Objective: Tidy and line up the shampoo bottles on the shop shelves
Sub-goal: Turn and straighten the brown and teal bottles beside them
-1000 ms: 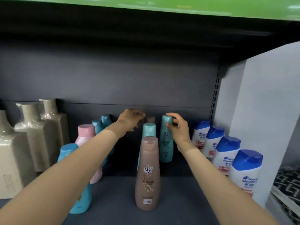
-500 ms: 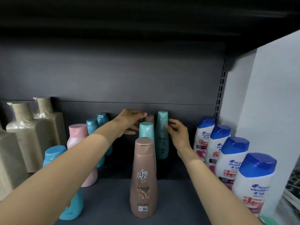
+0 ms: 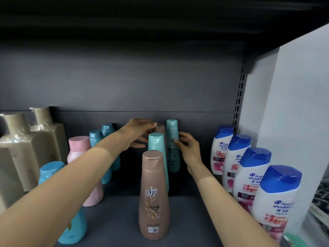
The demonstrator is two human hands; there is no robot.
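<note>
Down the middle of the dark shelf [image 3: 114,216] runs a line of slim bottles: a brown one [image 3: 154,195] at the front, a teal one [image 3: 157,145] behind it, then a brown bottle [image 3: 159,128] at the back beside a taller dark teal bottle [image 3: 172,145]. My left hand [image 3: 138,134] reaches over the back brown bottle, fingertips on its cap. My right hand [image 3: 187,148] holds the dark teal bottle from its right side, thumb on the front.
On the left stand a pink bottle [image 3: 79,148], several blue-teal bottles [image 3: 97,138] and large beige bottles [image 3: 19,152]. A row of white bottles with blue caps [image 3: 249,172] lines the right, against a white side panel [image 3: 293,122]. The back wall is close behind.
The view has moved closer and slightly lower. My right hand slid from the cap of the dark teal bottle down its side. My left hand stayed at the back brown bottle.
</note>
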